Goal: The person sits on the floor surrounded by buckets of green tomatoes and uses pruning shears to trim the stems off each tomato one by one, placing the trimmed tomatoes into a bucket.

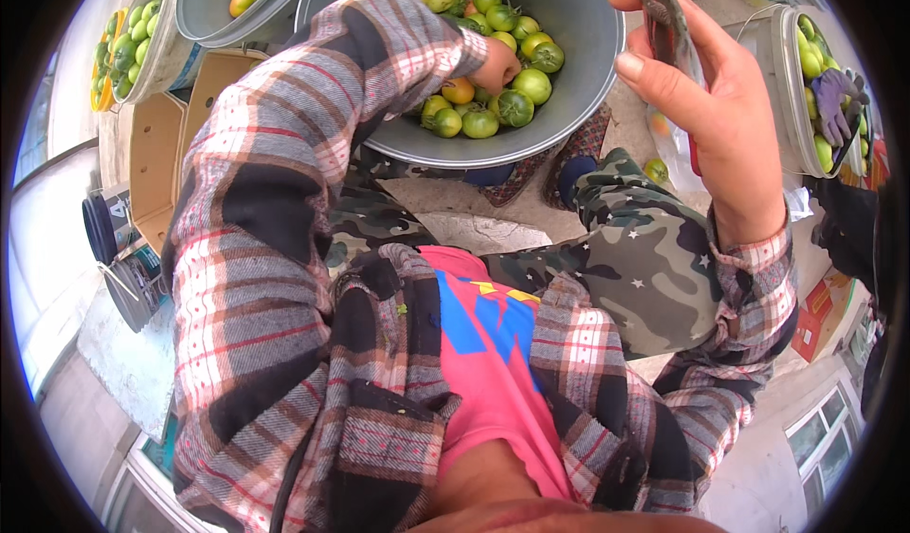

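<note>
A large grey tub (597,92) holds several green and orange-tinged tomatoes (532,86). My left hand (495,67) is down inside it among them, its fingers curled just above a green tomato; the fingertips are hidden, so a grip cannot be made out. To the right of the tub my right hand (718,99) is raised, closed round a worn hand tool (665,17) with dark and red parts, whose exact kind is unclear. Below that hand lie a clear plastic bag (672,152) and a single green tomato (655,171) on the ground.
A bucket (785,99) of tomatoes with a purple glove (833,103) on top stands right. Another tub (206,24) and a white bucket (167,56) of tomatoes are at upper left, beside an open cardboard box (153,156). My camouflage-clad knees flank the big tub's near side.
</note>
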Available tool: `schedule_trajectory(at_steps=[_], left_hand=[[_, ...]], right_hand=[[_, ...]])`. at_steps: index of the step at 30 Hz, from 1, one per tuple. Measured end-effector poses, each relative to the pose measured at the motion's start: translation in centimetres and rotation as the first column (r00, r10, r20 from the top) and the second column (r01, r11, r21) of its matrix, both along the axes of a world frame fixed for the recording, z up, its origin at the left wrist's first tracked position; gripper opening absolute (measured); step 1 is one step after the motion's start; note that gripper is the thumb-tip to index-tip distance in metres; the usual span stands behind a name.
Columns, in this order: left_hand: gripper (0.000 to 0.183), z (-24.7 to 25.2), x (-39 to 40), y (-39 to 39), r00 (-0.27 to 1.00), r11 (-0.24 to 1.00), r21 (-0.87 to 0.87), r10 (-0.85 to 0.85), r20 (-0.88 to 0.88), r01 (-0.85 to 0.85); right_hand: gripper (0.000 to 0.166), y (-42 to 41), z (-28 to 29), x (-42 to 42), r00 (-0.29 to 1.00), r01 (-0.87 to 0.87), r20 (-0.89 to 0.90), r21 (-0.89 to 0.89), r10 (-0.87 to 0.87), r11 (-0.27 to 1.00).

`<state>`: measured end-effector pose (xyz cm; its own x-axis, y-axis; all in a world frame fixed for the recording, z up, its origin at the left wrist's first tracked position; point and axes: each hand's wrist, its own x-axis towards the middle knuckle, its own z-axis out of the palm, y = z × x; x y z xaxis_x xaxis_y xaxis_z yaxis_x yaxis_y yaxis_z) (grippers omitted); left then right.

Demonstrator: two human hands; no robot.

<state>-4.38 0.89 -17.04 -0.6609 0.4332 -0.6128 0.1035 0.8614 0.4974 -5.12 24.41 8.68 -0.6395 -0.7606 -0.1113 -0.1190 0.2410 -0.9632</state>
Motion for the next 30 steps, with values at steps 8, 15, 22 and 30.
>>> schedule_trajectory(at_steps=[8,15,22,30], left_hand=[[0.036,5.6,-0.2,0.8,0.882,0.933,0.111,0.278,0.380,-0.342],[0.049,6.3,0.7,2.5,0.837,0.976,0.014,0.180,0.516,-0.219],[0.060,9.0,2.1,1.9,0.904,0.980,0.125,0.088,0.417,-0.153],[0.056,19.5,7.5,-3.1,0.821,0.102,0.866,0.388,0.418,-0.490]], right_hand=[[0.044,-1.1,2.6,-0.4,0.960,0.017,0.277,0.040,-0.027,0.999],[0.043,-1.9,1.6,0.6,0.999,0.036,-0.021,0.044,-0.035,0.998],[0.038,-1.5,0.0,-0.9,0.973,-0.041,-0.227,0.005,0.041,0.999],[0.052,-0.4,0.9,-0.2,0.591,0.060,-0.806,0.012,-0.026,0.998]])
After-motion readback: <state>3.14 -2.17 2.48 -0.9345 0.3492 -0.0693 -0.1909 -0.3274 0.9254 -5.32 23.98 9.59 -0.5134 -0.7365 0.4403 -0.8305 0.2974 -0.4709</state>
